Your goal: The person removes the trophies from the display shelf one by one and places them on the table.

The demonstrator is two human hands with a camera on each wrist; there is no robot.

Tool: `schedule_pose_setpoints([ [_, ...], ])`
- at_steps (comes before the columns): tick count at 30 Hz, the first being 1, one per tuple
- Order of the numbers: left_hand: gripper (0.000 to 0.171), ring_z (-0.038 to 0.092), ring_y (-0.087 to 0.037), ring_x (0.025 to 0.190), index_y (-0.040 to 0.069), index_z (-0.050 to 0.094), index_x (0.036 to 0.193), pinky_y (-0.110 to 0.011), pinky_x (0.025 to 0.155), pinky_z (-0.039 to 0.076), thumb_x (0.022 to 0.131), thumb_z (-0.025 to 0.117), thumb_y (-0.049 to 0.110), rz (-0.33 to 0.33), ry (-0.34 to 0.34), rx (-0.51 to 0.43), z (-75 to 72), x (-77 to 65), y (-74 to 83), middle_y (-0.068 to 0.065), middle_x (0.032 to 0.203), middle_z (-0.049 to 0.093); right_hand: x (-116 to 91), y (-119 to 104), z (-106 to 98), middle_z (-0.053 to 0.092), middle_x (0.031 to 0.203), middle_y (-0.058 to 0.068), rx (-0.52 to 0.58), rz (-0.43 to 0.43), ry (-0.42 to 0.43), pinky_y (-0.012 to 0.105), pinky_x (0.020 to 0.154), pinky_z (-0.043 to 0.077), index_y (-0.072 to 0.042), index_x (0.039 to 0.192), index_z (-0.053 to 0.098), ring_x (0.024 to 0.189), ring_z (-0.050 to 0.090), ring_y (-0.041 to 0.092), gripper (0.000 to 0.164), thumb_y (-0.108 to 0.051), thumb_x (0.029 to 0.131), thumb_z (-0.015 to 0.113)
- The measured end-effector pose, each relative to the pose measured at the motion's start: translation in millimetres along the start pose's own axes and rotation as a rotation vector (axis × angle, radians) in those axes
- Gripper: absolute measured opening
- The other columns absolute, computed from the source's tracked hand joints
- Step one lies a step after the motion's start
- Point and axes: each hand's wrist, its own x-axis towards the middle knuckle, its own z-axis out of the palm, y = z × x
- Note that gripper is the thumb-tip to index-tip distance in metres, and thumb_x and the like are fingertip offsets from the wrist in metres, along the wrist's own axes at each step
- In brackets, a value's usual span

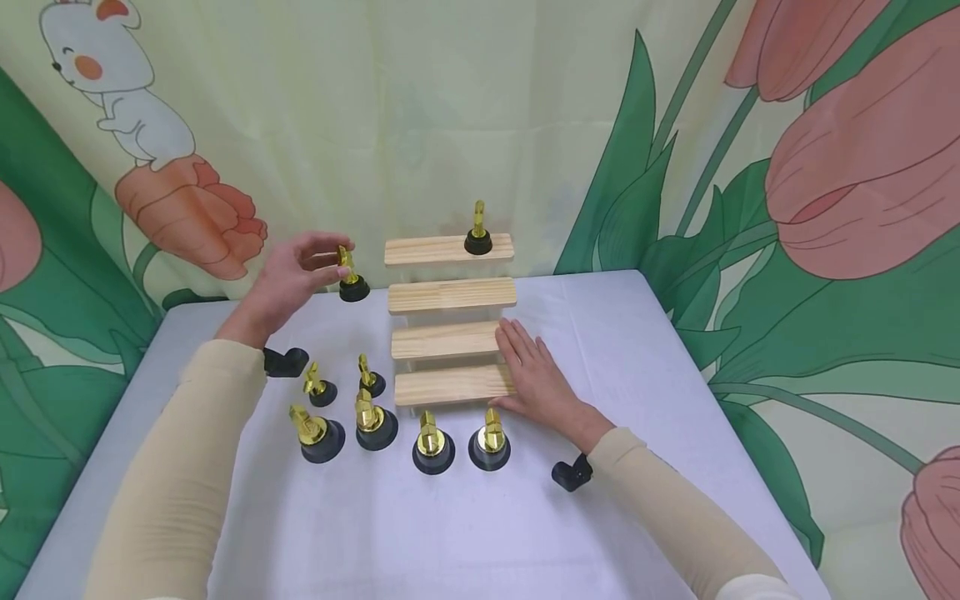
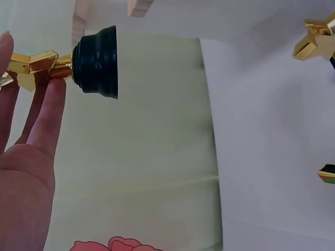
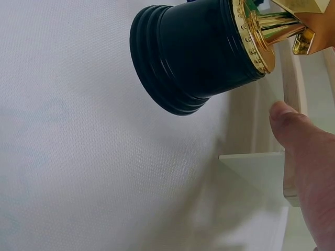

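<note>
My left hand (image 1: pixel 288 275) pinches a gold star trophy (image 1: pixel 353 287) by its gold upper part, left of the top shelf board. In the left wrist view the trophy's black base (image 2: pixel 97 63) points away from the fingers. My right hand (image 1: pixel 538 375) rests against the right end of a stepped wooden shelf (image 1: pixel 450 296), fingers straight. The thumb (image 3: pixel 285 117) touches the lowest board in the right wrist view. One small trophy (image 1: pixel 478 242) stands on the top board. A larger star trophy (image 1: pixel 490 446) stands on the table just in front of the right hand.
More gold trophies with black bases, one of them a trophy (image 1: pixel 433 450) before the shelf, stand left and front on the white-covered table (image 1: pixel 450 533). Behind the table hangs a curtain (image 1: pixel 465 108) printed with tulips and a cartoon animal. Black wrist mounts (image 1: pixel 572 472) show at both wrists.
</note>
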Motion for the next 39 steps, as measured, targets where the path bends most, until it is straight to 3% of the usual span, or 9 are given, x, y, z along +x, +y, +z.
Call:
schedule_pose_setpoints([
  [14, 0.049, 0.043, -0.028, 0.140, 0.015, 0.050, 0.143, -0.056, 0.117, 0.036, 0.096, 0.065, 0.016, -0.060, -0.023, -0.003, 10.3, -5.0, -20.2, -0.009, 0.144, 0.051, -1, 0, 0, 0.010, 0.166, 0.017, 0.008, -0.003, -0.002, 0.060, 0.118, 0.029, 0.000, 0.157, 0.013, 0.154, 0.011, 0.033, 0.118, -0.056, 0.077, 0.078],
  [27, 0.050, 0.042, -0.032, 0.141, 0.013, 0.049, 0.142, -0.057, 0.117, 0.035, 0.095, 0.067, 0.020, -0.144, -0.068, -0.001, 21.0, -5.6, -38.6, -0.011, 0.147, 0.049, 0, 0, -1, 0.012, 0.166, 0.018, 0.010, -0.010, 0.006, 0.060, 0.117, 0.031, 0.001, 0.157, 0.013, 0.154, 0.011, 0.033, 0.118, -0.056, 0.076, 0.079],
  [39, 0.040, 0.042, -0.035, 0.141, 0.011, 0.055, 0.134, -0.059, 0.115, 0.036, 0.095, 0.066, 0.015, -0.182, -0.071, 0.040, 31.9, -5.9, -52.4, -0.014, 0.143, 0.051, 0, -1, -1, 0.011, 0.166, 0.018, 0.020, -0.009, 0.017, 0.060, 0.116, 0.033, 0.001, 0.157, 0.014, 0.154, 0.012, 0.034, 0.118, -0.054, 0.077, 0.079],
])
